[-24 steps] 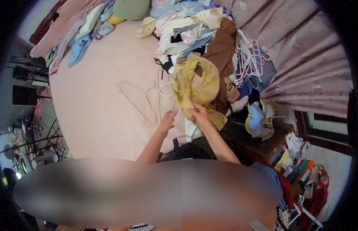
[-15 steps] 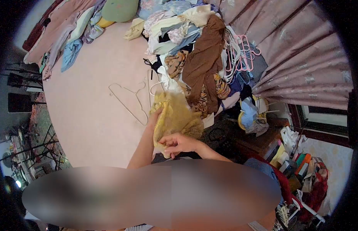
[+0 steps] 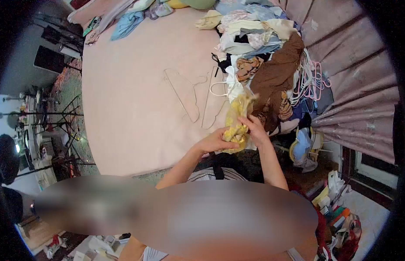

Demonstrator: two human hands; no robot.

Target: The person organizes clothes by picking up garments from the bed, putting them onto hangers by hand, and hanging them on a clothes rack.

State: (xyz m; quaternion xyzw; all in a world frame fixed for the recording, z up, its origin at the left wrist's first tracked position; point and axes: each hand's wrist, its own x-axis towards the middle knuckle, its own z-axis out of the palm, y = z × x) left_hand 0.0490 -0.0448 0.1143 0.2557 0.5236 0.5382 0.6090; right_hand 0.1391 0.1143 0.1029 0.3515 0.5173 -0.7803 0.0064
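A thin yellow patterned cloth (image 3: 236,116) is bunched up between my two hands at the front edge of the bed. My left hand (image 3: 215,141) is closed on its lower left part. On the right side, my right hand (image 3: 256,130) pinches the same cloth. Two pale wire hangers lie on the pink sheet just left of the cloth, a left one (image 3: 183,98) and a right one (image 3: 207,102). A white garment (image 3: 233,82) lies right behind the yellow cloth.
The pink bed sheet (image 3: 128,87) stretches to the left. A clothes heap with brown trousers (image 3: 276,65) lies at the right, beside white and pink hangers (image 3: 314,80). More clothes line the back edge. A curtain (image 3: 354,78) hangs at the right.
The view has swung, so the bed and heap appear further right and higher. The yellow cloth, spread out and hanging before, is now gathered into a smaller bunch, with my hands closer together.
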